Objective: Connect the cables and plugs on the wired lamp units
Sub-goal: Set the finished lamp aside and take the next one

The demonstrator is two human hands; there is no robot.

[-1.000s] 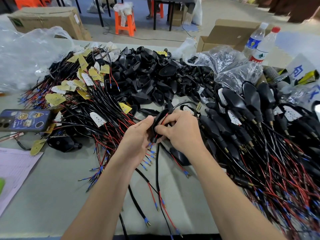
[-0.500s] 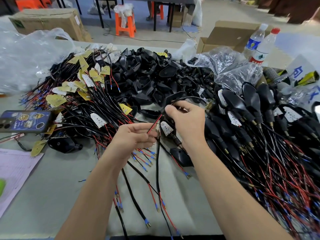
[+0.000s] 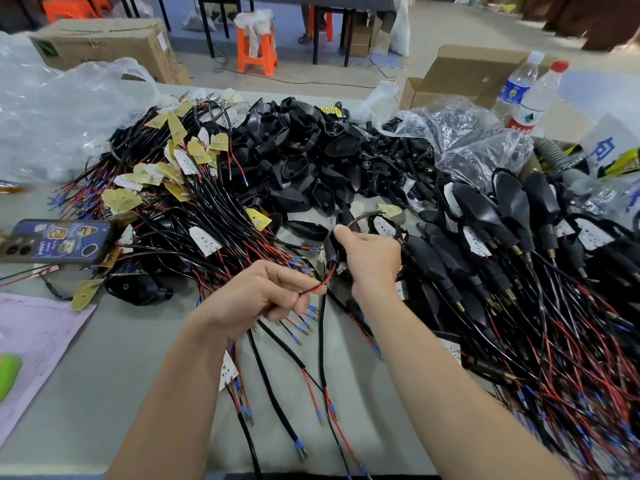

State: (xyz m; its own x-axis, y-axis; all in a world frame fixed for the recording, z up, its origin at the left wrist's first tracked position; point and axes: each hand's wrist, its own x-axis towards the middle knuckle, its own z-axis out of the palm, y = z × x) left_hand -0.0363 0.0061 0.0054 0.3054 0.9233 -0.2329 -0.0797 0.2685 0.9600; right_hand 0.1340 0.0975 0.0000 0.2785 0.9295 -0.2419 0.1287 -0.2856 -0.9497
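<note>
My left hand (image 3: pixel 256 299) pinches a thin red wire (image 3: pixel 320 284) that runs up into a small black rubber sleeve (image 3: pixel 331 251). My right hand (image 3: pixel 372 258) grips that sleeve and its looping black cable (image 3: pixel 360 218) just above the table. Several black cables with red leads and blue terminals (image 3: pixel 298 386) trail from under my hands toward the table's near edge. To the left lies a heap of cables with yellow and white circuit boards (image 3: pixel 180 188). Assembled black lamp units (image 3: pixel 485 220) with wires are stacked on the right.
Empty black lamp shells (image 3: pixel 301 161) are piled behind my hands. A phone (image 3: pixel 59 241) and pink paper (image 3: pixel 31 344) lie at the left. Clear plastic bags (image 3: pixel 464 140), two water bottles (image 3: pixel 530 95) and cardboard boxes (image 3: pixel 460 74) stand at the back.
My hands have drawn apart after being pressed together on the sleeve, and the red wire now stretches between them. The right hand holds the sleeve a little farther right and up.
</note>
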